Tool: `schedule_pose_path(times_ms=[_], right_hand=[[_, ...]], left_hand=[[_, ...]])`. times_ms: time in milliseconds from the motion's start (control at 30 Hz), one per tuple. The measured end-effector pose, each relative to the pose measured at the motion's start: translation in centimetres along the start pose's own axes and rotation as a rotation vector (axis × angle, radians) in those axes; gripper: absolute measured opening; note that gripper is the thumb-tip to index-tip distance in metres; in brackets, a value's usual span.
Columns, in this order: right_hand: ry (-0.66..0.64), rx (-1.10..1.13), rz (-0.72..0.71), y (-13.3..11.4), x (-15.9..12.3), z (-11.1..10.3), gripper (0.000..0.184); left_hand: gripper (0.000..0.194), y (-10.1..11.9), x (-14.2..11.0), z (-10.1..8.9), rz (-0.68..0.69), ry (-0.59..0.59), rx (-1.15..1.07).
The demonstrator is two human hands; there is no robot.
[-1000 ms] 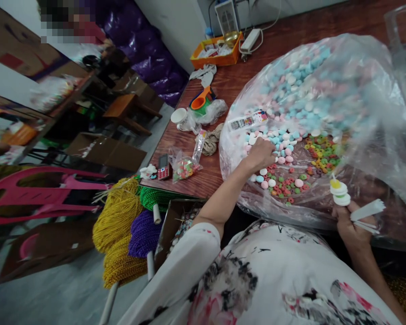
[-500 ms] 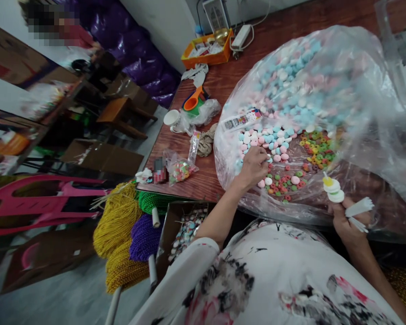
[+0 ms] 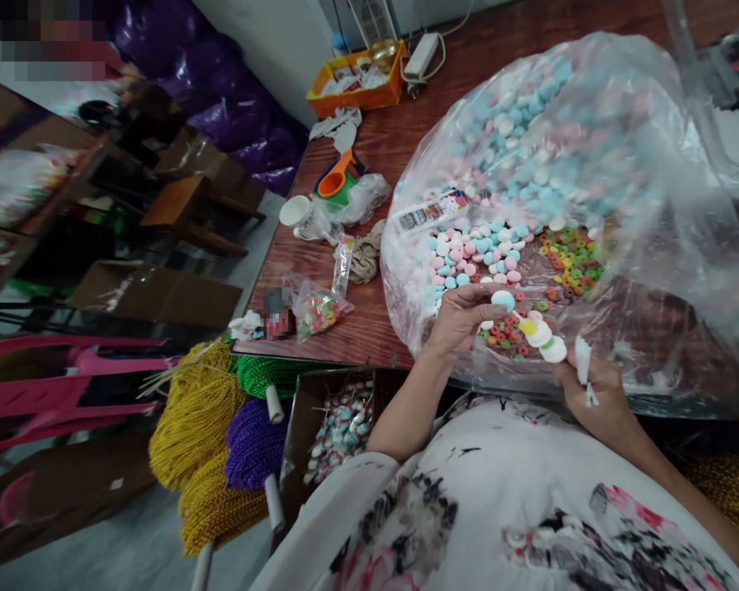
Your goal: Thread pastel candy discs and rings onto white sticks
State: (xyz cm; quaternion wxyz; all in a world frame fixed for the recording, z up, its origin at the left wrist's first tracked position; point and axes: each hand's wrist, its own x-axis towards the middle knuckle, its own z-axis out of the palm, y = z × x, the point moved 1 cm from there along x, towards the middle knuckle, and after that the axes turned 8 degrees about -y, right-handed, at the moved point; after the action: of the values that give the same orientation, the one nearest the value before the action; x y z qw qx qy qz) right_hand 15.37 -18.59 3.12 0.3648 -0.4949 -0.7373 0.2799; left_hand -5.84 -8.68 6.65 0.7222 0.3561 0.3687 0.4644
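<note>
My left hand [image 3: 461, 316] pinches a pale blue, rounded candy [image 3: 502, 301] between thumb and fingers. Just right of it, my right hand [image 3: 597, 382] grips a candy stick [image 3: 542, 338] strung with white discs, a thin green ring and a yellow piece. The stick's bare tip points at the blue candy, close to it; I cannot tell whether they touch. White paper-like sticks [image 3: 583, 365] also poke out of my right hand. Below and behind the hands, a large clear plastic bag [image 3: 658, 328] holds pink, white and blue candies [image 3: 468, 246] and small coloured rings [image 3: 572, 261].
On the table's left stand an orange tray [image 3: 357, 97], an orange scoop [image 3: 336, 179], a white cup [image 3: 296, 212] and a small bag of rings [image 3: 320, 312]. Below the edge, a box [image 3: 296, 427] holds finished-looking candy sticks beside yellow cord bundles [image 3: 190, 419]. A pink chair [image 3: 67, 386] stands left.
My left hand has risen from the candy pile with a pale blue candy. My right hand has moved left, bringing the tilted stick up to it.
</note>
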Motion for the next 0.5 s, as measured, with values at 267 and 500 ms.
schedule_pose_path(times_ms=[267,500], right_hand=[[-0.008,0.025,0.081,-0.1,-0.4,0.0,0.026],[-0.006,0.071,0.132,0.7,-1.0,0.2,0.022]], left_hand=[[0.044,-1.3,-0.5,0.9,0.095,0.025,-0.008],[0.032,-1.9,-1.1,0.6,0.355,0.061,0.303]])
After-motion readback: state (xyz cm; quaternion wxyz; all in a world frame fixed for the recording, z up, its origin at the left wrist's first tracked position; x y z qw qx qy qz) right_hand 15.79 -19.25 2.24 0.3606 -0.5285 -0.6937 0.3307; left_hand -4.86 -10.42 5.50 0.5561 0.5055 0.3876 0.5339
